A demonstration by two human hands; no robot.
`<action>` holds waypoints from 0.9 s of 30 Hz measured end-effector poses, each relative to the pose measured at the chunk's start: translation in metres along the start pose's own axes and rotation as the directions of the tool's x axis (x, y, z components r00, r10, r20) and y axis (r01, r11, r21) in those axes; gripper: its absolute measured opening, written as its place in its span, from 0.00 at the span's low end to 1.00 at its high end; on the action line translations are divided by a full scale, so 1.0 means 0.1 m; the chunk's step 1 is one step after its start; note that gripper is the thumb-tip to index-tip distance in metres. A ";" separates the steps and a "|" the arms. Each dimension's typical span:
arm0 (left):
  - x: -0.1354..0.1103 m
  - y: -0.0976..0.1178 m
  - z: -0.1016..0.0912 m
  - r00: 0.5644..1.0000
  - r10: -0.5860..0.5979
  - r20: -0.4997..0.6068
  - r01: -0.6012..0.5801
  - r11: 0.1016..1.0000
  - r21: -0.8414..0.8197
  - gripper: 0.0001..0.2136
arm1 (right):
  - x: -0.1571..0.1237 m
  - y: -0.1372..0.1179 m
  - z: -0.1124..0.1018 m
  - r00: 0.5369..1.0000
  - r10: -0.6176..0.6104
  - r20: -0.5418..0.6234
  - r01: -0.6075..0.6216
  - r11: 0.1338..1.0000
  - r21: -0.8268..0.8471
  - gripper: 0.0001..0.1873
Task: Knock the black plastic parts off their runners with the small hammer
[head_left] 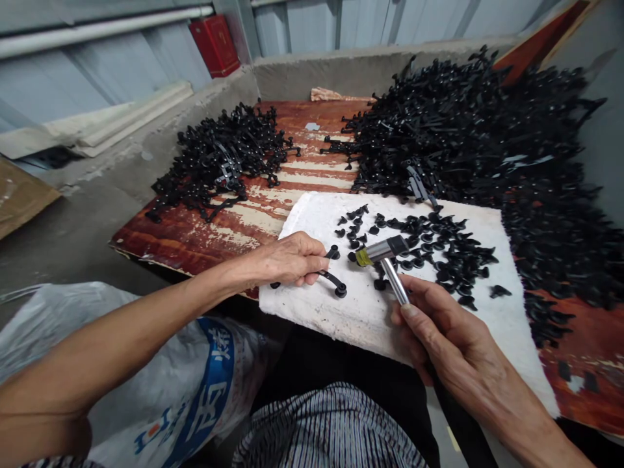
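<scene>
Sack of white plastic with a blue printed band [221, 383] sits at lower left, beside the person's lap; contents not discernible. Red box with flat sides [214, 45] stands on the ledge at the back; interior not visible.

Black, narrow, flexible-looking strips with round knobbed ends [332, 281] are in the left hand [299, 257]: two ends project to its right, another dark end shows at its left. Exact count cannot be told. Thumb and fingers are closed on them, over the left part of a white cloth [312, 313].

Right hand [451, 335] is wrapped around the slim metal handle of a hammer with a cylindrical silver head [383, 252]; the head has a black end and a yellow-green band. It points toward the strips, apart from them.

Hands are well apart. Small black disc-shaped pieces with pointed stems [436, 244] lie scattered on the cloth beyond the hammer. Red-brown worn table [217, 237] carries a smaller black heap [209, 156] at left and a larger black heap [463, 136] at right.
</scene>
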State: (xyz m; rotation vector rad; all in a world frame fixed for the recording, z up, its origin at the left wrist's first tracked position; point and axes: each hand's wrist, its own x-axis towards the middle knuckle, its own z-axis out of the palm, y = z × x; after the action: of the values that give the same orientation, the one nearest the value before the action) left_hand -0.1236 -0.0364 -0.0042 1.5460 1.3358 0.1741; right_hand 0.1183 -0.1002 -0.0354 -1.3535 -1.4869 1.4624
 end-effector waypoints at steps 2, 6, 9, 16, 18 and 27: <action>0.01 0.01 -0.01 1.000 0.007 0.018 -0.006 1.000 -0.023 0.15 | 0.00 0.01 0.00 1.000 0.000 0.000 0.000 1.000 -0.005 0.24; 0.03 0.03 -0.03 0.999 0.016 0.027 -0.015 0.999 -0.053 0.15 | 0.00 0.03 0.00 1.000 -0.005 0.001 0.005 1.000 -0.003 0.23; 0.03 0.03 -0.05 0.999 0.026 0.032 -0.025 0.999 -0.040 0.16 | 0.00 0.04 -0.01 1.000 -0.016 -0.002 0.016 1.000 0.000 0.22; 0.02 0.00 -0.07 0.997 0.069 0.017 -0.068 0.996 -0.065 0.16 | 0.02 0.06 -0.01 1.000 -0.020 0.015 0.020 1.000 0.021 0.21; 0.02 -0.02 -0.07 0.997 0.076 0.015 -0.075 0.994 -0.077 0.15 | 0.02 0.06 -0.01 1.000 -0.018 0.014 0.018 1.000 0.022 0.22; -0.01 -0.04 -0.06 0.995 0.095 0.024 -0.092 0.991 -0.096 0.15 | 0.01 0.05 -0.01 1.000 -0.014 -0.009 0.014 1.000 0.018 0.22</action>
State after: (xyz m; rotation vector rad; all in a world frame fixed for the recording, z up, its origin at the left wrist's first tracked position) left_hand -0.1305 -0.0339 -0.0042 1.5261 1.2162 0.2697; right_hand 0.1206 -0.1000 -0.0406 -1.3347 -1.4720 1.4561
